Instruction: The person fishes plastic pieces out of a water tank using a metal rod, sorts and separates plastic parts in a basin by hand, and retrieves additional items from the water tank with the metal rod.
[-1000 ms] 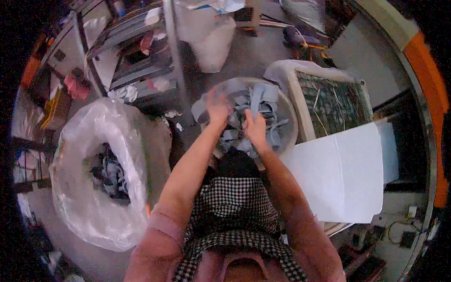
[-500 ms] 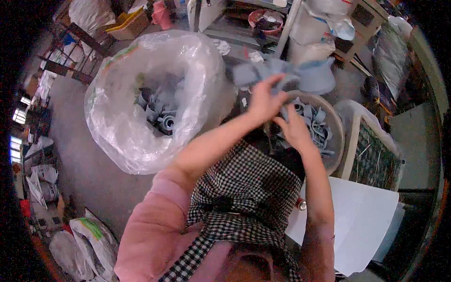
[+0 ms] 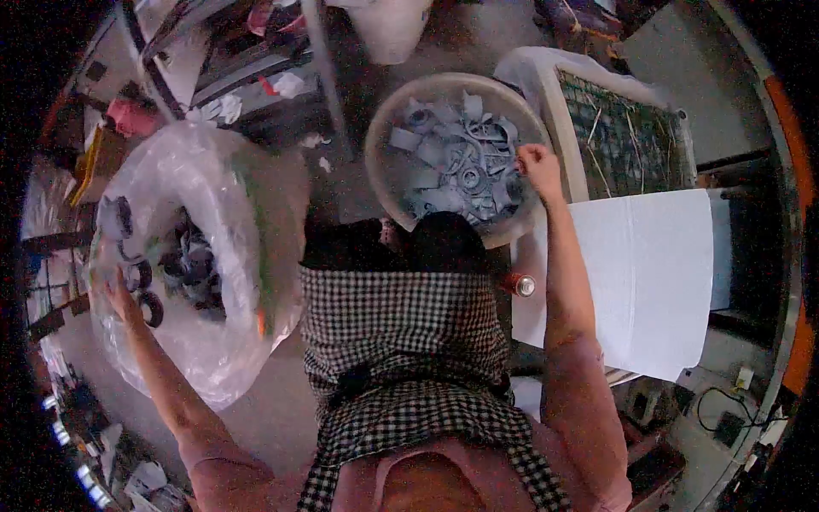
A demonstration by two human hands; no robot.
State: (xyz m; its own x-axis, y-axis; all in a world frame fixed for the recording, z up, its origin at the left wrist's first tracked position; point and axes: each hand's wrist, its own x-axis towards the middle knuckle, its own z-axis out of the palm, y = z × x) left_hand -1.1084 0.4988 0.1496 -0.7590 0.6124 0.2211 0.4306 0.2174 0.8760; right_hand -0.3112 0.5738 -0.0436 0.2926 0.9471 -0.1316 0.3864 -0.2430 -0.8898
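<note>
My left hand (image 3: 121, 297) is stretched out over the left side of a large clear plastic bag (image 3: 235, 341), its fingers blurred but seemingly apart. Several grey ring-shaped plastic parts (image 3: 116, 218) are strung out beside its fingers, apparently loose in the air. More dark grey parts (image 3: 189, 264) lie inside the bag's opening. At the right rim of a round tub (image 3: 381, 183), my right hand (image 3: 539, 167) has its fingers curled together; whatever they hold is too small to make out. Grey plastic parts (image 3: 467, 175), some of them rings and curved pieces, fill the tub.
A white board (image 3: 640, 273) lies to my right, with a red can (image 3: 522, 285) by its left edge. Behind it stands a pale-framed panel with dark mesh (image 3: 627, 136). A metal post (image 3: 328, 81) rises beyond the bag, near a pink object (image 3: 132, 115).
My left hand has swung from the tub to the bag, carrying grey parts across. The right hand stays by the tub, now at its right rim. My view has turned and tilted down.
</note>
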